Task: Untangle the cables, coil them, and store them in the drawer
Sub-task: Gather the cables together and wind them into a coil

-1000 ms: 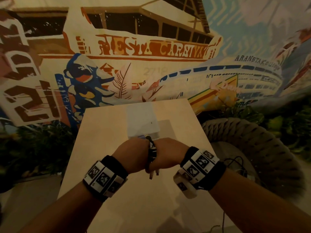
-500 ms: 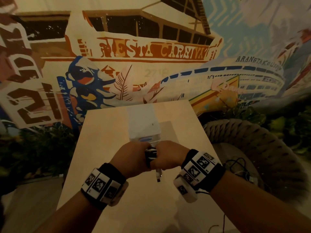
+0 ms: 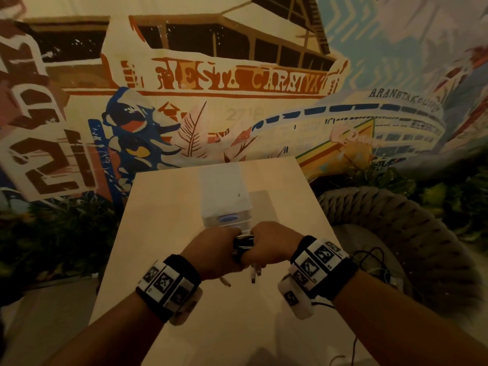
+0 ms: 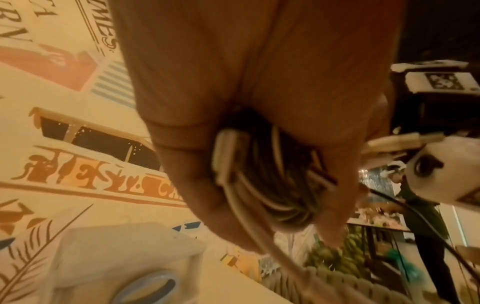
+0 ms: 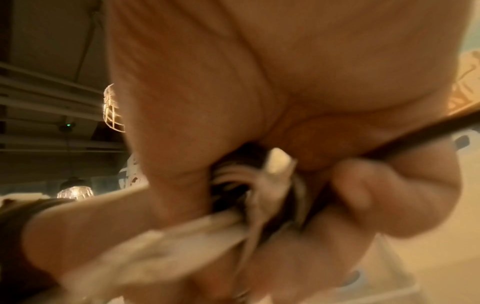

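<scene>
Both hands hold one coiled bundle of black and white cables [image 3: 243,245] above the wooden table [image 3: 163,223]. My left hand [image 3: 211,256] grips its left side, fingers curled round the loops [image 4: 262,185]. My right hand [image 3: 266,245] grips the right side, thumb and fingers wrapped on the cables [image 5: 249,191]. White plug ends [image 3: 254,276] dangle below the hands. A small white drawer unit [image 3: 227,207] with a blue oval handle stands just beyond the hands; its drawers look closed.
A round woven rope chair [image 3: 390,233] sits right of the table with thin black wires [image 3: 369,260] on its seat. A painted mural wall [image 3: 237,83] rises behind. Dark plants [image 3: 52,233] fill the floor on the left.
Both hands moved forward with the bundle, closer to the drawer unit. The bundle turned from upright to lying across between the hands.
</scene>
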Available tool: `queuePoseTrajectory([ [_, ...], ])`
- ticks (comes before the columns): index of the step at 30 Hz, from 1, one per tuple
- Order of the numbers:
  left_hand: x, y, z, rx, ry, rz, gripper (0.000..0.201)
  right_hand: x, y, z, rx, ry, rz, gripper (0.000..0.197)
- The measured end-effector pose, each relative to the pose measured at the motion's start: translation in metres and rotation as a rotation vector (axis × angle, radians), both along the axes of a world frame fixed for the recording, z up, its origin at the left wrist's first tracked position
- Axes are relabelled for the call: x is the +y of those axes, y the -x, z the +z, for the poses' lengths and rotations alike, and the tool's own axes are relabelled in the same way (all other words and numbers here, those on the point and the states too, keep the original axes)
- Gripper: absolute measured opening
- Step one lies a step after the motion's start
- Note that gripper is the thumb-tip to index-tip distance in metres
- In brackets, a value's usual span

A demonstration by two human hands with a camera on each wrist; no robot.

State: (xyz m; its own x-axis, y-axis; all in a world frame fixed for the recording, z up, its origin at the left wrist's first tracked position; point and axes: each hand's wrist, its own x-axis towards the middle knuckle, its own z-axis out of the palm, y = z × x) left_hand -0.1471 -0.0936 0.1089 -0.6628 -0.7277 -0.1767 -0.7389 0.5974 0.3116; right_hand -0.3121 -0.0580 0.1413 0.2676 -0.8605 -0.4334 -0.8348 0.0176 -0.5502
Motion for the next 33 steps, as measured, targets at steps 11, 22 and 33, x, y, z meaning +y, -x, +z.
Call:
queuePoseTrajectory([
  [11, -0.002, 0.004, 0.01, -0.151, -0.042, -0.12, 0.028, 0.0, -0.002, -0.007, 0.097, -0.015, 0.142, 0.036],
  [22, -0.008, -0.034, 0.025, 0.256, -0.304, -0.066, 0.071, 0.006, 0.025, -0.015, -0.219, -0.116, 0.078, 0.041],
  [33, 0.021, -0.005, -0.01, 1.328, -0.548, 0.244, 0.093, 0.007, 0.012, -0.001, -0.56, -0.085, -0.056, 0.035],
])
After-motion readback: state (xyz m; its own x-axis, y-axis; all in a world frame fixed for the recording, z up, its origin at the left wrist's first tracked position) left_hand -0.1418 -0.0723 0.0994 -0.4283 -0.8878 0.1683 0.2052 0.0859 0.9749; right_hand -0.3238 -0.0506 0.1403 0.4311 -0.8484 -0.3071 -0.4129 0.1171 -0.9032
